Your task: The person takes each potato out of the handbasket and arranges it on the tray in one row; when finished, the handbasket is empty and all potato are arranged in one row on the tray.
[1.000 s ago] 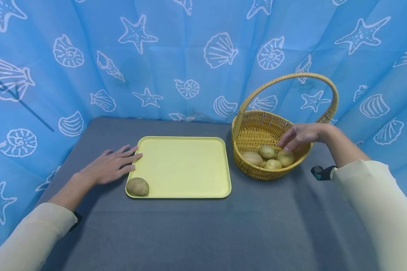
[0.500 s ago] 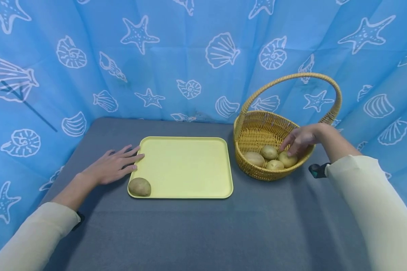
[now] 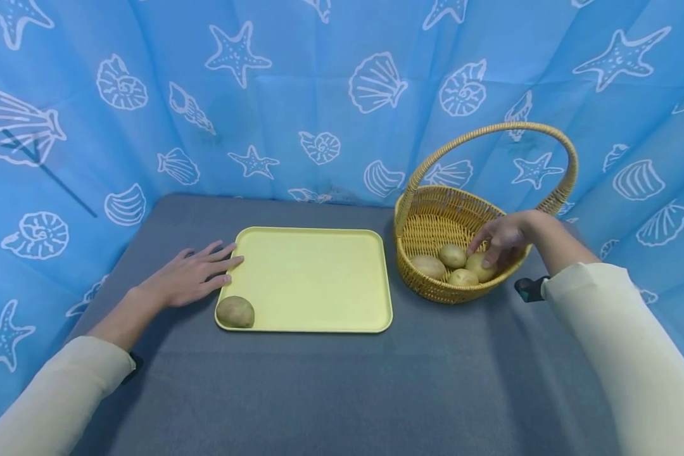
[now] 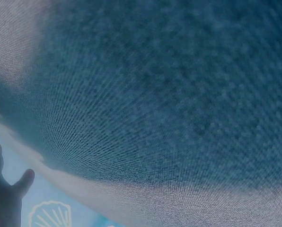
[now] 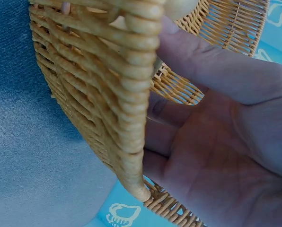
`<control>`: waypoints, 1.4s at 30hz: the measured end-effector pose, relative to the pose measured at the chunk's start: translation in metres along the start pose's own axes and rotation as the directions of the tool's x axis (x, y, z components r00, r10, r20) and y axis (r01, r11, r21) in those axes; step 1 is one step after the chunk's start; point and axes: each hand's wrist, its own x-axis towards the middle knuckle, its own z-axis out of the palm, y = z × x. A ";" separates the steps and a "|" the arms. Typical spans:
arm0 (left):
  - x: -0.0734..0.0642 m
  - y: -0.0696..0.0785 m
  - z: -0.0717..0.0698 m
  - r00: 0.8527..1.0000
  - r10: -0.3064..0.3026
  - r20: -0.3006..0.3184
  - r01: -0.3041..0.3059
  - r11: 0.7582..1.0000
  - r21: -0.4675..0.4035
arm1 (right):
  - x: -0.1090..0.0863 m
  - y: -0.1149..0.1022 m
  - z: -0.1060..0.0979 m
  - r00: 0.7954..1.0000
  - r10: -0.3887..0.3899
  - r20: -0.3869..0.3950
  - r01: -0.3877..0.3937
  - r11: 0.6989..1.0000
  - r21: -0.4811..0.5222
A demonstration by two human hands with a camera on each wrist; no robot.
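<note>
In the head view my right hand (image 3: 506, 233) reaches over the right rim of a wicker basket (image 3: 427, 292). Its thumb and fingers grip the rightmost potato (image 3: 479, 268) from above. The right wrist view has the thumb (image 5: 212, 59) against a potato, the other fingertips hidden behind the basket wall. Three more potatoes lie beside it, one of them the upper potato (image 3: 453, 256). My left hand (image 3: 190, 275) lies with fingers spread, fingertips on the left rim of a yellow tray (image 3: 313, 278). A brown potato (image 3: 235, 312) rests in the tray's near left corner.
A tall arched handle (image 3: 493, 128) rises over the basket, my right wrist close by it. Tray and basket stand apart on a grey cloth-covered table (image 3: 342, 392). A blue shell-patterned curtain (image 3: 319, 95) hangs behind and at the sides.
My right hand has lowered into the basket, and its fingers have closed on the rightmost potato. The left hand stays at the tray's rim. The view has shifted slightly.
</note>
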 end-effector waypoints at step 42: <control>-0.001 0.002 -0.001 1.000 -0.013 0.006 0.013 1.000 -0.002 | -0.051 -0.109 0.034 0.873 -0.477 -0.098 0.441 0.860 -0.256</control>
